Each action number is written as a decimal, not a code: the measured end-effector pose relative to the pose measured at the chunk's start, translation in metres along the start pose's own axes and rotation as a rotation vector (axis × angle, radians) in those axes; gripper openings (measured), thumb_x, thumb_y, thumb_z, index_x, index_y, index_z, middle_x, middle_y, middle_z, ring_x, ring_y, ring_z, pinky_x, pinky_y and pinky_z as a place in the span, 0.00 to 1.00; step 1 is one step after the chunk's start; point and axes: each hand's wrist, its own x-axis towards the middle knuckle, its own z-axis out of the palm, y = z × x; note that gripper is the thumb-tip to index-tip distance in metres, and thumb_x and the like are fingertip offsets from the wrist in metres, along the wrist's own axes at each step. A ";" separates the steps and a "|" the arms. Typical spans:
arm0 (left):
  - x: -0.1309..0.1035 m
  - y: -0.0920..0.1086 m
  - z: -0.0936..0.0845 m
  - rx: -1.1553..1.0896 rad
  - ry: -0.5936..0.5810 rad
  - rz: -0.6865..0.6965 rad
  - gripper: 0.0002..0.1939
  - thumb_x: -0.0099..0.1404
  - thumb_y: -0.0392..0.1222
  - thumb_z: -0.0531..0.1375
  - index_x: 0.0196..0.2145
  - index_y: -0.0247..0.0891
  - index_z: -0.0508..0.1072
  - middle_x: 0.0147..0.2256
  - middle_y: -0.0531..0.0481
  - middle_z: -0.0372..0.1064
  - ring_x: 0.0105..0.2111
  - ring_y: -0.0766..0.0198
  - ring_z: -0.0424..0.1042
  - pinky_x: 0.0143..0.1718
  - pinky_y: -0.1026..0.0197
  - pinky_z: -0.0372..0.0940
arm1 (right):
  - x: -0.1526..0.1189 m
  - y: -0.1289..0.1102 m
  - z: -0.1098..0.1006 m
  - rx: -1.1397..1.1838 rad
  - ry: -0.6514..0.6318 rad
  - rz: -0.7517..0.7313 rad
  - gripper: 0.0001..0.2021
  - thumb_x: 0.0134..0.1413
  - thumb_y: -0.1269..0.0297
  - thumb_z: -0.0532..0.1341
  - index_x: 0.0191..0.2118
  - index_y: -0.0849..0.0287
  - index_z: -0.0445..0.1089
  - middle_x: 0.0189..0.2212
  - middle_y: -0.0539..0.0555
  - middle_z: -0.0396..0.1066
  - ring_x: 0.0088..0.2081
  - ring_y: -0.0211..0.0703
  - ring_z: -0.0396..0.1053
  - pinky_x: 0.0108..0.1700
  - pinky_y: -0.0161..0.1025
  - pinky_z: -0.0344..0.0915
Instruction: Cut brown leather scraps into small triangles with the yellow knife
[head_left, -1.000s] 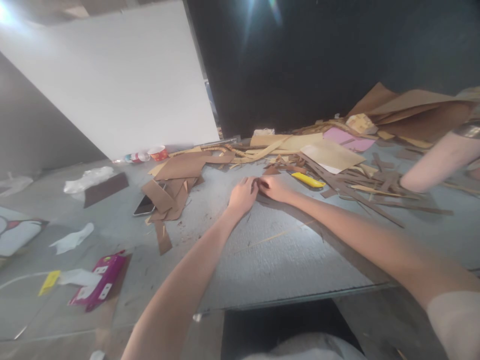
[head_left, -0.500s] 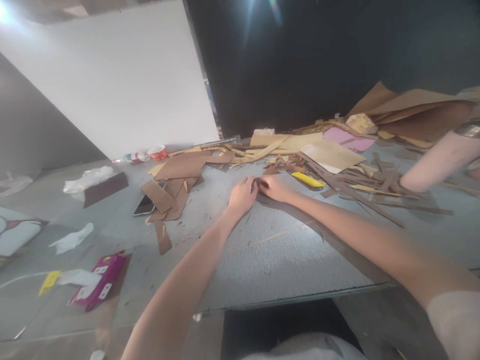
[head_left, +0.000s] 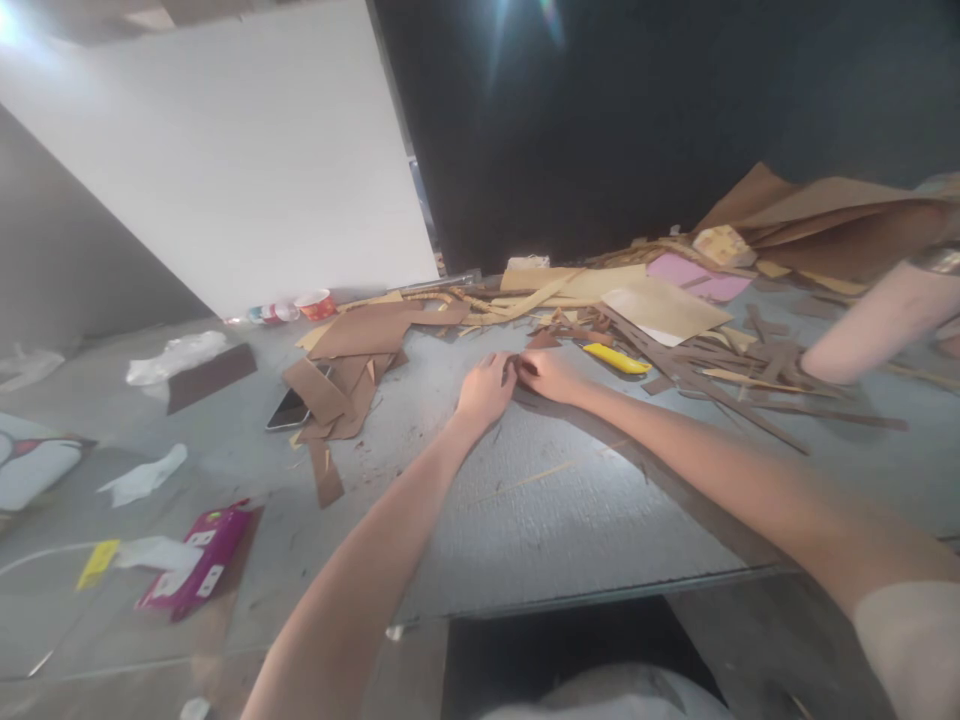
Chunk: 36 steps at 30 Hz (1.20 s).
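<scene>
My left hand point(head_left: 487, 388) and my right hand point(head_left: 551, 376) meet over the grey tabletop point(head_left: 540, 540), fingertips almost touching. Between them shows a small dark brown piece point(head_left: 517, 364), mostly covered by the fingers. Both hands are closed on it; its exact shape is hidden. Just right of my right hand lies a yellow utility knife point(head_left: 616, 359). Brown sheet offcuts point(head_left: 360, 335) are heaped to the left of my left hand, partly over a phone point(head_left: 289, 412).
Brown strips point(head_left: 720, 390) are piled at right, near another person's arm point(head_left: 877, 325). Tan sheets point(head_left: 664, 308) and a pink sheet point(head_left: 701, 277) lie behind. At left are a purple wipes pack point(head_left: 199, 560), crumpled tissue point(head_left: 146, 475) and a red cup point(head_left: 316, 304). Upright panels stand behind.
</scene>
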 end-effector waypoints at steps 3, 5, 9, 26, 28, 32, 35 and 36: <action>0.000 0.000 0.000 0.006 -0.001 0.008 0.14 0.80 0.36 0.54 0.57 0.39 0.76 0.51 0.41 0.77 0.50 0.52 0.77 0.49 0.56 0.68 | 0.000 0.001 0.001 0.005 0.000 0.000 0.11 0.70 0.65 0.58 0.33 0.56 0.71 0.36 0.57 0.81 0.35 0.46 0.73 0.37 0.39 0.59; 0.000 0.000 0.000 0.008 -0.003 0.005 0.14 0.80 0.36 0.54 0.57 0.40 0.76 0.50 0.41 0.77 0.50 0.53 0.77 0.49 0.56 0.68 | 0.000 0.003 0.002 0.001 0.001 -0.002 0.11 0.71 0.65 0.57 0.33 0.56 0.71 0.36 0.57 0.81 0.35 0.45 0.73 0.37 0.38 0.59; 0.001 -0.002 0.002 0.009 -0.002 0.002 0.14 0.80 0.36 0.54 0.56 0.40 0.76 0.51 0.41 0.77 0.50 0.53 0.77 0.50 0.56 0.69 | 0.001 0.006 0.003 -0.001 0.002 -0.017 0.12 0.71 0.64 0.57 0.33 0.56 0.70 0.35 0.57 0.80 0.35 0.46 0.73 0.37 0.38 0.60; 0.001 -0.004 0.004 -0.004 0.018 0.015 0.13 0.80 0.36 0.56 0.55 0.40 0.76 0.49 0.41 0.77 0.49 0.53 0.77 0.49 0.56 0.69 | 0.001 0.008 0.005 -0.013 0.006 -0.010 0.11 0.71 0.63 0.57 0.34 0.55 0.72 0.35 0.57 0.80 0.35 0.46 0.73 0.37 0.38 0.60; 0.001 -0.004 0.004 0.000 0.018 0.020 0.13 0.80 0.36 0.56 0.55 0.40 0.76 0.49 0.41 0.77 0.49 0.53 0.77 0.49 0.56 0.69 | 0.001 0.007 0.005 -0.008 0.010 -0.014 0.12 0.71 0.63 0.57 0.34 0.55 0.72 0.35 0.57 0.80 0.35 0.46 0.73 0.37 0.38 0.60; 0.001 -0.004 0.005 0.007 0.024 0.024 0.13 0.80 0.36 0.55 0.56 0.40 0.76 0.49 0.41 0.77 0.49 0.53 0.77 0.49 0.56 0.69 | 0.001 0.006 0.005 -0.003 0.010 -0.011 0.12 0.71 0.63 0.57 0.34 0.56 0.72 0.35 0.57 0.80 0.35 0.46 0.73 0.37 0.38 0.60; 0.001 -0.004 0.005 0.005 0.026 0.022 0.13 0.80 0.36 0.55 0.56 0.40 0.77 0.49 0.41 0.77 0.49 0.53 0.77 0.49 0.56 0.69 | 0.001 0.007 0.005 0.004 0.008 -0.013 0.11 0.71 0.63 0.57 0.35 0.56 0.72 0.35 0.57 0.81 0.35 0.46 0.73 0.37 0.39 0.60; 0.001 -0.004 0.005 0.004 0.026 0.022 0.13 0.80 0.36 0.55 0.56 0.41 0.77 0.49 0.41 0.77 0.50 0.53 0.77 0.49 0.56 0.69 | 0.001 0.008 0.006 0.005 0.008 -0.014 0.11 0.71 0.63 0.57 0.35 0.56 0.72 0.35 0.57 0.81 0.35 0.46 0.73 0.37 0.39 0.60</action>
